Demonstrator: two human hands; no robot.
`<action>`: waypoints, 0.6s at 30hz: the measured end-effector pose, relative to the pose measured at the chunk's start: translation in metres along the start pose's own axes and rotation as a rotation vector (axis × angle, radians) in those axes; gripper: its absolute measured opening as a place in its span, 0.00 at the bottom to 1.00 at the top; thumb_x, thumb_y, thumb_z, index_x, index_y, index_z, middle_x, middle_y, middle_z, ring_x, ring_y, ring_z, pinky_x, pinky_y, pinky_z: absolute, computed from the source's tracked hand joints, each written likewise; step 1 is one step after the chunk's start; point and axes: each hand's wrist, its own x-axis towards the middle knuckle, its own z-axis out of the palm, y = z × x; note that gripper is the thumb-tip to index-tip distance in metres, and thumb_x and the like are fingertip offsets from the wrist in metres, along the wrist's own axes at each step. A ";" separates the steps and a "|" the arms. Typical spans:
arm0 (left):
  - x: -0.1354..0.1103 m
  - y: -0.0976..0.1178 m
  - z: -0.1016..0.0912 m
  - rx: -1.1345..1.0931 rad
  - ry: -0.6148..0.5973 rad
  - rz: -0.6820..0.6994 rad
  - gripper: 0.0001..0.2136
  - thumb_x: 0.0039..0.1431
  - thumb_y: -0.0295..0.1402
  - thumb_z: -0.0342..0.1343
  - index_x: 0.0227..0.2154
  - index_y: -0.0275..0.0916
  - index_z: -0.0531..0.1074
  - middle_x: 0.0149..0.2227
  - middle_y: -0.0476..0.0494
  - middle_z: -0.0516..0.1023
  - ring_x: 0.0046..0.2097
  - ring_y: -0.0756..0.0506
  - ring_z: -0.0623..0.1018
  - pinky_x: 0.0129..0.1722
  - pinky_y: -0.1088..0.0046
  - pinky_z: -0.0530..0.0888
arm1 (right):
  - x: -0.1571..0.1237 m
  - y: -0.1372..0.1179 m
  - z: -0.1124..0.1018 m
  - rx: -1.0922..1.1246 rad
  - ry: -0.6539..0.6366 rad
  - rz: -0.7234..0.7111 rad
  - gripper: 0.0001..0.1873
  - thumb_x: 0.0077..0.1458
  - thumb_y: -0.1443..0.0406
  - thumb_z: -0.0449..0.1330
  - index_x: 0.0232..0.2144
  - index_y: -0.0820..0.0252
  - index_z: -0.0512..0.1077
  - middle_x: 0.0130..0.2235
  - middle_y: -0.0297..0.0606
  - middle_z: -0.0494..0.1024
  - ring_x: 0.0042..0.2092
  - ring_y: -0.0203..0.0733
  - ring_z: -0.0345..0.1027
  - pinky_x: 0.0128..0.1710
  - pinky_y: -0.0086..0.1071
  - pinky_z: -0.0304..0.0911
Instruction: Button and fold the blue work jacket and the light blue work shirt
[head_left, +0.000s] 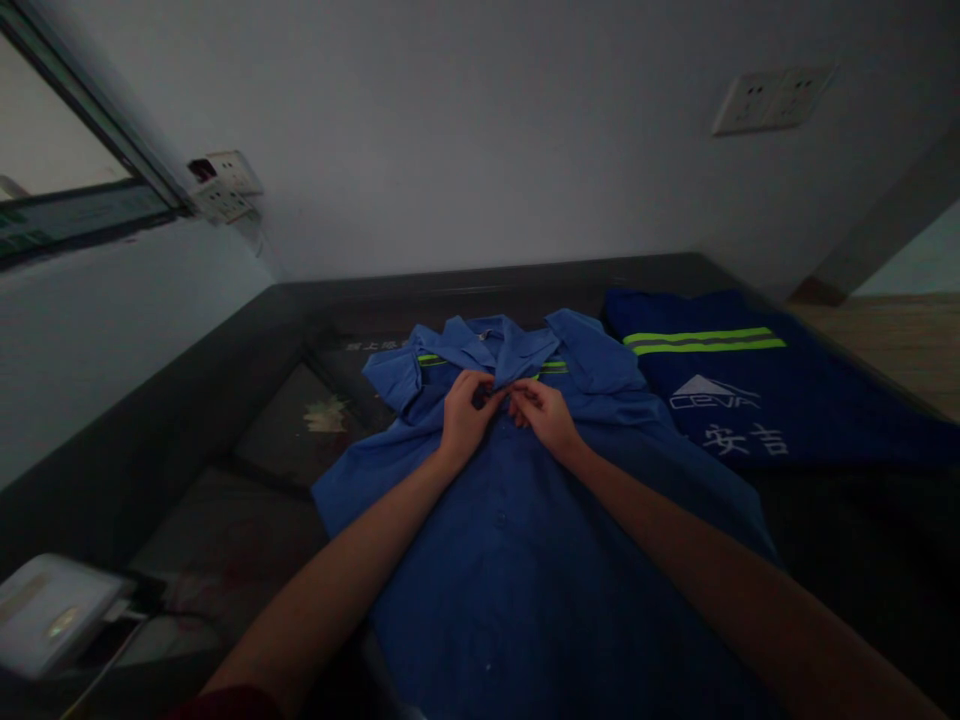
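A blue work shirt (525, 540) with a collar and green-yellow stripes lies front up on a dark table (225, 470). My left hand (466, 408) and my right hand (541, 410) meet just below the collar. Both hands pinch the shirt's front placket near the top button, fingers closed on the cloth. Whether a button sits between the fingertips is too small to tell.
A second, darker blue garment (750, 390) with green-yellow stripes and white lettering lies folded at the right. A white device (45, 610) with a cable sits at the near left edge. Wall sockets (225, 185) hang at the back left, and more sockets (772, 98) at the upper right.
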 end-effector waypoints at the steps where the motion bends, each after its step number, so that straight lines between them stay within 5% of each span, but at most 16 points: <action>1: 0.000 -0.001 0.000 0.013 0.000 -0.012 0.05 0.53 0.29 0.59 0.32 0.37 0.70 0.32 0.47 0.70 0.35 0.49 0.72 0.31 0.77 0.70 | -0.001 0.000 0.001 -0.006 0.001 -0.015 0.10 0.52 0.61 0.53 0.33 0.61 0.68 0.22 0.30 0.69 0.20 0.32 0.62 0.19 0.26 0.58; 18: 0.000 0.000 -0.001 0.039 -0.012 -0.108 0.07 0.53 0.30 0.59 0.36 0.39 0.71 0.29 0.52 0.72 0.30 0.51 0.72 0.31 0.78 0.68 | -0.005 0.004 0.005 -0.154 0.073 -0.103 0.09 0.54 0.68 0.50 0.37 0.58 0.66 0.24 0.29 0.67 0.22 0.34 0.63 0.23 0.27 0.61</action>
